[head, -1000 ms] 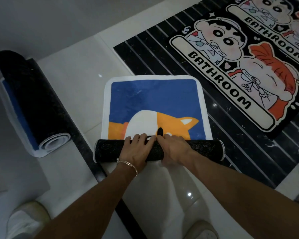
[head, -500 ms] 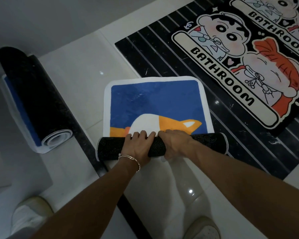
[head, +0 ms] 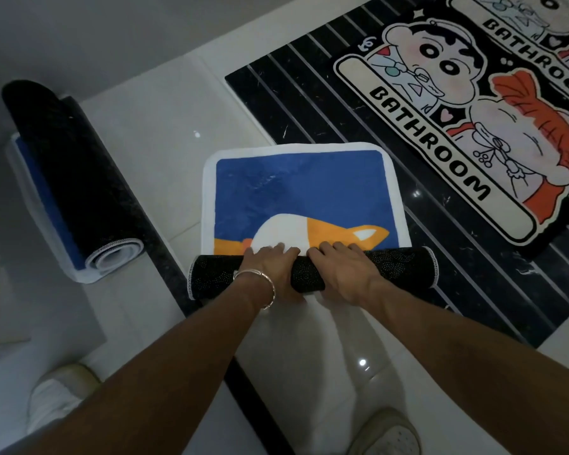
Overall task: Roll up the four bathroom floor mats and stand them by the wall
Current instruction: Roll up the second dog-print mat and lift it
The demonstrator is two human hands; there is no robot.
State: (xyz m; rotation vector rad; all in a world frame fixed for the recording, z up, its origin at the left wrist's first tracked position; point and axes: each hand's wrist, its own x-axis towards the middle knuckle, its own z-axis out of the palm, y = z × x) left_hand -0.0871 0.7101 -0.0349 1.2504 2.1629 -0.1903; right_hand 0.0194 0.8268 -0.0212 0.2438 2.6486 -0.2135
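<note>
Gripping the rolled part of the blue mat (head: 296,188), the left hand (head: 270,267) and right hand (head: 345,270) sit side by side at the middle of the roll, with fingers curled over its top and fingertips reaching the flat pile beyond. The mat lies on the white tile (head: 145,126). Its near end is wound into a dark, dotted tube and its far half is spread flat, with one corner overlapping the black grooved floor.

The main risk, as I judge it, is in the grip: both hands are bunched at the centre, so neither end of the tube (head: 404,267) is held. The ends may lag or loosen, and the roll could cone out or skew toward one side. The tube's left end sits over the dark strip (head: 168,264) between floor surfaces, and any step in level there might also tilt the roll.

A loose roll is likely to slump when it is stood up. The finished roll (head: 69,178) on the left lies on its side near the wall (head: 79,27), not yet stood, with its outer flap open. Two cartoon mats (head: 440,126) are flat and not yet rolled
</note>
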